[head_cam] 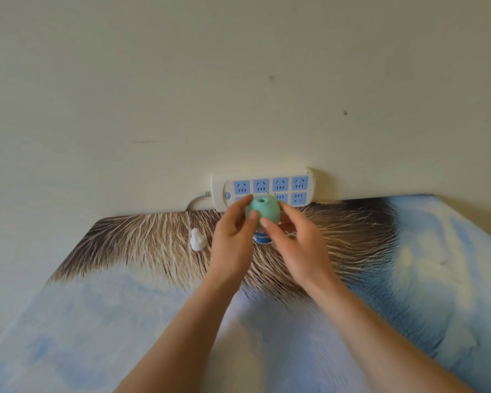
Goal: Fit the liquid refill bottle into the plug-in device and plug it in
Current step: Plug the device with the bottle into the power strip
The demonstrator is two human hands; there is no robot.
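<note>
Head view: smooth, rounded mint-green plug-in device (262, 209) with a small hole on top, pinched by left hand (233, 236) and right hand (292, 245), just in front of a glossy white power strip (262, 188) with blue sockets. Refill bottle (262, 238) below the device, blue-labelled, mostly hidden. Ribbed white cap (196, 240) lying apart on a fur-printed fabric sheet (380, 236).
</note>
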